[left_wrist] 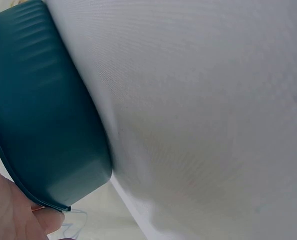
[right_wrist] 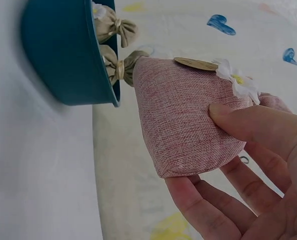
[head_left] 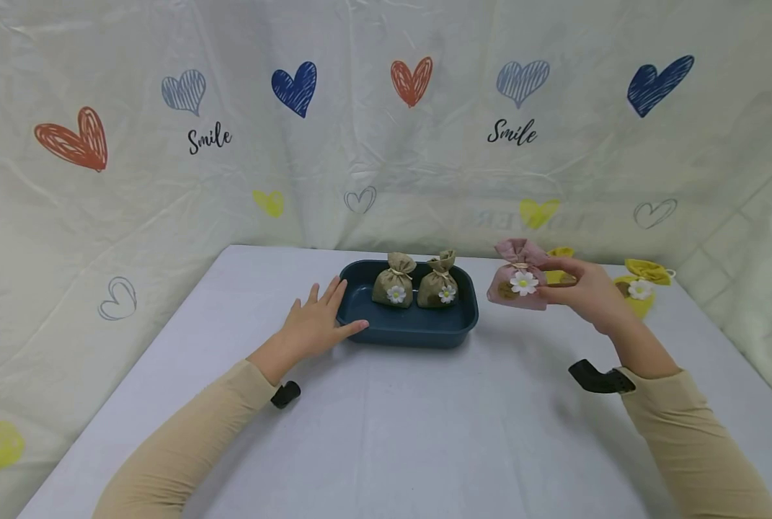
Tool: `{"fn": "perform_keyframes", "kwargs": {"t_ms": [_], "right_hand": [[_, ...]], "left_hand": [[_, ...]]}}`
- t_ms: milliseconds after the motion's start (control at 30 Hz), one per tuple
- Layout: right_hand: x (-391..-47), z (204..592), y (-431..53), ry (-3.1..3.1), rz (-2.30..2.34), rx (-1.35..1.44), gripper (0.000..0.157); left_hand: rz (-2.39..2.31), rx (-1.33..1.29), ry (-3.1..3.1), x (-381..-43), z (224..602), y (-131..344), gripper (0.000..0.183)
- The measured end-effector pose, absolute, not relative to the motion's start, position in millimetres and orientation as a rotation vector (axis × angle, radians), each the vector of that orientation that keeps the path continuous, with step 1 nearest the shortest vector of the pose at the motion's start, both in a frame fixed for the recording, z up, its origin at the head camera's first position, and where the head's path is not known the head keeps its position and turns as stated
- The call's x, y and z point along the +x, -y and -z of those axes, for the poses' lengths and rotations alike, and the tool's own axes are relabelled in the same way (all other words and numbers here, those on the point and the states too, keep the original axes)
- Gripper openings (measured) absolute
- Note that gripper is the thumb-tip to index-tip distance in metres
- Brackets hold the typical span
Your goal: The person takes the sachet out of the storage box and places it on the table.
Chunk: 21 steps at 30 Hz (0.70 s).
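Note:
Between thumb and fingers, my right hand (head_left: pixel 583 292) holds a pink cloth sachet (head_left: pixel 512 285) with a white flower and a round tag, raised above the table to the right of the blue-green basin (head_left: pixel 411 336). In the right wrist view the thumb presses the sachet's side (right_wrist: pixel 183 120) and the fingers support it from the other side. My left hand (head_left: pixel 314 324) rests at the basin's left end, fingers spread and fairly straight along the rim. Two tan sachets (head_left: pixel 393 281) with white flowers stand side by side inside the basin.
A yellow sachet (head_left: pixel 640 292) lies at the table's right back, and another yellow one (head_left: pixel 561 254) shows partly behind the pink sachet and right hand. The white table (head_left: pixel 418 432) ends at a curtain (head_left: pixel 360 144) printed with hearts.

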State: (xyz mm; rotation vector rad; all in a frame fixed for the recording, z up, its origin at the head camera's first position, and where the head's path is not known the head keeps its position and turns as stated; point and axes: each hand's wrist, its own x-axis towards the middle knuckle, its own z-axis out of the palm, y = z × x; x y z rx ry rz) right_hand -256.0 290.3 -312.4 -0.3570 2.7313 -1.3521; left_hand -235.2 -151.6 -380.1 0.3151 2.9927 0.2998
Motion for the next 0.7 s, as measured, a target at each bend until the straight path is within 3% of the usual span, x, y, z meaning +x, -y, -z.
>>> {"fn": "perform_keyframes", "kwargs": {"t_ms": [700], "right_hand": [[-250.4, 319.6, -328.5, -2.829, 1.236, -0.317, 0.063]], "left_hand": [[-0.291, 0.32, -2.997, -233.8, 379.3, 151.4, 0.103]]}}
